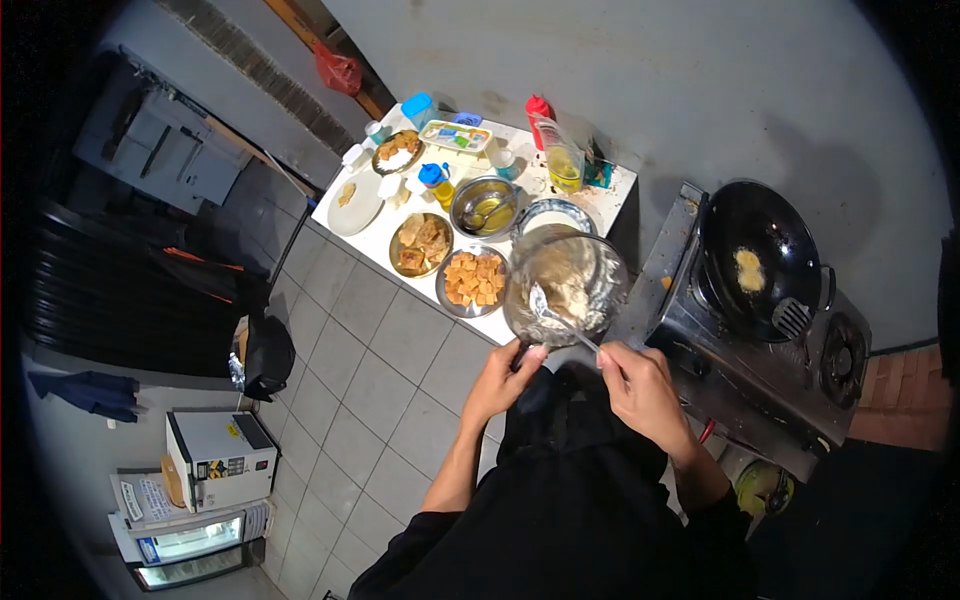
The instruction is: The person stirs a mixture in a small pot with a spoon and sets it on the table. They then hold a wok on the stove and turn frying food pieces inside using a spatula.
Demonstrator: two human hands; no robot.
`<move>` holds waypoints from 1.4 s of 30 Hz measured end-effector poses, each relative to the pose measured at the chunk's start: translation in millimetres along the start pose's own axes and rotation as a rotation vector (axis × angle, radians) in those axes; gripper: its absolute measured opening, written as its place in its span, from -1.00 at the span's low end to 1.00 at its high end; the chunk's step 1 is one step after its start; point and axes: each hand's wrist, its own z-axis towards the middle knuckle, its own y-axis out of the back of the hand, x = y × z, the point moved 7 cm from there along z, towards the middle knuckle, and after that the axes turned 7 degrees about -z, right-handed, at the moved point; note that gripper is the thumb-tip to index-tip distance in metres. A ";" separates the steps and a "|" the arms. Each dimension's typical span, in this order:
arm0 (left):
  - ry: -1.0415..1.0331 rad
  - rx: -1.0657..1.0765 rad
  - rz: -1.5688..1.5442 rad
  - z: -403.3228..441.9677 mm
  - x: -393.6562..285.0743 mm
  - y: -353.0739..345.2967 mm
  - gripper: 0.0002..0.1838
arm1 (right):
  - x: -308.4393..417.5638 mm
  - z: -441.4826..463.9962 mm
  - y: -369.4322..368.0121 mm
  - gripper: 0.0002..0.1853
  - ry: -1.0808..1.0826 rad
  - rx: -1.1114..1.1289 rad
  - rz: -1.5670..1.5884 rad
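Note:
A clear bowl [612, 262] with a pale, sticky mixture [568, 290] smeared up its sides is tilted in front of me, over the table's near right corner. My left hand [503, 378] grips its near rim, thumb on top. My right hand [640, 388] is closed around the handle of a metal spoon [568, 325], whose head rests in the mixture. Just left of the bowl stands a metal plate of orange-brown cubes [474, 279]. Behind it are a blue-patterned plate [553, 212] and a steel bowl [487, 207] holding yellow liquid and a spoon.
On the white table [612, 190] are a plate of brown pieces [420, 244], a white plate [355, 205], a blue-capped bottle [437, 182] and a red bottle [538, 118]. To the right, a black wok [745, 215] with a yellowish piece and a slotted spatula [791, 318] sits on the stove [740, 375].

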 end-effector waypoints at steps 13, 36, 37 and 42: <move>-0.036 -0.015 0.026 -17.0 -5.0 17.5 -0.62 | 2.0 19.2 -27.2 -0.84 0.034 0.136 0.013; -0.001 -0.052 0.075 -11.4 -1.5 44.5 -0.57 | 28.1 39.3 -39.6 -0.76 0.339 0.143 -0.436; -0.015 -0.045 0.068 -10.0 -0.6 43.4 -0.57 | 27.1 39.5 -39.0 -0.76 0.333 0.140 -0.438; -0.029 -0.021 0.096 -9.2 -15.2 42.2 -0.58 | 35.4 40.4 -36.1 -0.80 0.474 0.033 -0.601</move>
